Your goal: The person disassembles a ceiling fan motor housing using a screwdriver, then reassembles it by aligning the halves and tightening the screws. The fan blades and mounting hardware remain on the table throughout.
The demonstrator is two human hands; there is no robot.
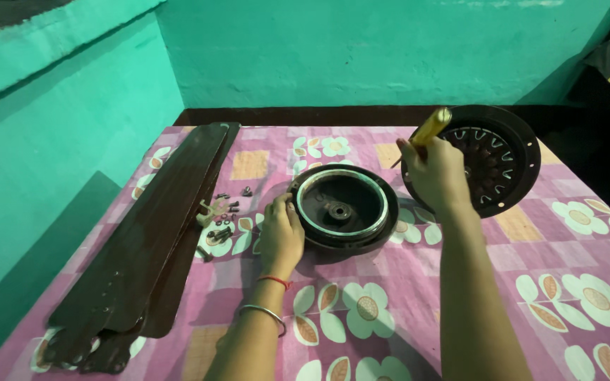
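Note:
A round dark fan motor cover lies open side up on the pink flowered cloth, with a pale ring inside its rim. My left hand rests on its left edge, fingers touching the rim. My right hand is raised to the right of the cover and grips a screwdriver with a yellow handle, tip pointing down and left. Behind that hand, the round dark fan motor body with copper windings stands tilted on the cloth.
Dark brown fan blades lie stacked along the left of the table. Several loose screws and small parts sit between the blades and the cover. Green walls close in behind and on the left. The flowered tablecloth covers the table.

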